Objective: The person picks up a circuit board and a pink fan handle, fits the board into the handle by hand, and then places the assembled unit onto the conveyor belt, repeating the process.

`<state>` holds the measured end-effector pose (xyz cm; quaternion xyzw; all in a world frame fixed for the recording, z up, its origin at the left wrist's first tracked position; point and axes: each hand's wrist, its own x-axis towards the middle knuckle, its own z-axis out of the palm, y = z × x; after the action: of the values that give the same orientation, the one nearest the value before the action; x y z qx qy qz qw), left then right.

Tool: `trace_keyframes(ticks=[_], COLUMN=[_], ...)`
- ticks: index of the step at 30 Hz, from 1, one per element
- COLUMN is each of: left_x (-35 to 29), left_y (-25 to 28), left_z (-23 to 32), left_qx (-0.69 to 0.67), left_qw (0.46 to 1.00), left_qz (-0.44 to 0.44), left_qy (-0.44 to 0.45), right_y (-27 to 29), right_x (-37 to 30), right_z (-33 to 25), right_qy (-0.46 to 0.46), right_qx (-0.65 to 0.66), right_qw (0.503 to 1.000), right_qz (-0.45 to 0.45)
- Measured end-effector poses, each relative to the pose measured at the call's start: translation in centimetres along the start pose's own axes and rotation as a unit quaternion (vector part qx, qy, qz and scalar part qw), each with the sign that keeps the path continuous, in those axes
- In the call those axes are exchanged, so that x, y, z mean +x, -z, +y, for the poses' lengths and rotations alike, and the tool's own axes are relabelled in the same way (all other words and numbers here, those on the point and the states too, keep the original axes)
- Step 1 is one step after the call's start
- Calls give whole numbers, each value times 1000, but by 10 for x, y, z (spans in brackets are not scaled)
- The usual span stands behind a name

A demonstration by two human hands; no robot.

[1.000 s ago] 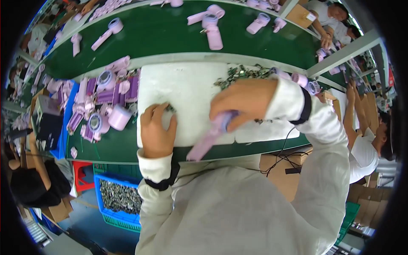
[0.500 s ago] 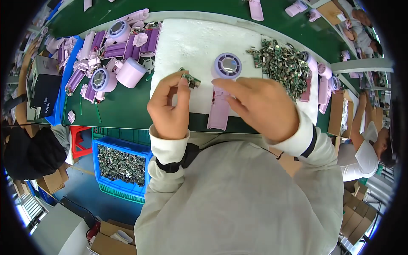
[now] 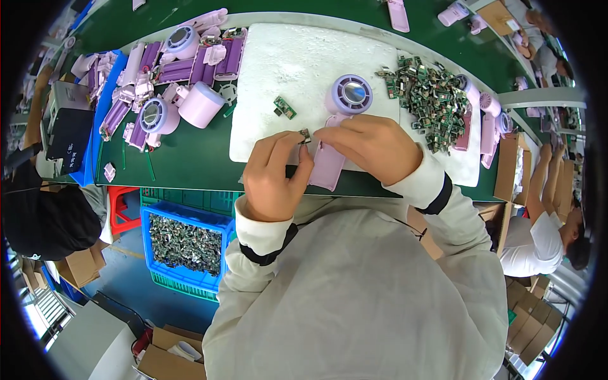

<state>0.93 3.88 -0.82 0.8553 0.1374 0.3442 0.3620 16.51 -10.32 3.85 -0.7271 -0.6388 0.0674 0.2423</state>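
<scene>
Lowest in my view, left of the off-white-sleeved arms [image 3: 465, 212], a blue plastic crate [image 3: 229, 231] filled with small circuit boards [image 3: 187, 244] sits below the near edge of the green-topped desk [image 3: 206, 161]. At that edge, I have the left hand [image 3: 273, 177] with thumb and forefinger pinching a small green circuit board [image 3: 305, 135]. The right hand [image 3: 377, 149] comes in opposite, its fingers drawn together over the upper part of a pale pink plastic handle [image 3: 327, 168]; I cannot tell whether they grip it or only press on it. The handle slants toward me, and just beyond the right hand is its round lilac fan head [image 3: 350, 94], on a white foam slab [image 3: 310, 54]. A second green board [image 3: 284, 107] lies on the slab beyond the left hand. To my right is a heap of green boards [image 3: 430, 101]; to my left, a jumble of pink fan parts [image 3: 201, 104] with purple cylinders [image 3: 199, 68]. Farthest off, I see a flat pink plastic piece [image 3: 398, 16] on another green surface [image 3: 304, 7].
</scene>
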Motion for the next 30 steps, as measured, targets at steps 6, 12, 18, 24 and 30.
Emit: trace_keyframes(ticks=[6,12,18,24,30], left_x=[4,0,1,0,0], left_y=[-1,-9,-3,-10,-4], left_z=[12,21,20,7,2], left_qx=[25,117,-136,-312,-316], left_qw=[999,990,965,917,937], left_qz=[3,-3,-28,-39,-56], left_qy=[23,73,224,246,138], right_y=[-8,-4,-13,-8,4], right_x=[-2,1,0,-5,-7], right_z=[-9,-21,-16,-12,-13], right_qy=[-125,-140,-84,-94,-93], right_qx=[56,-6,-46,105,164], right_qw=[991,987,989,983,977], right_qz=[11,75,116,121,100])
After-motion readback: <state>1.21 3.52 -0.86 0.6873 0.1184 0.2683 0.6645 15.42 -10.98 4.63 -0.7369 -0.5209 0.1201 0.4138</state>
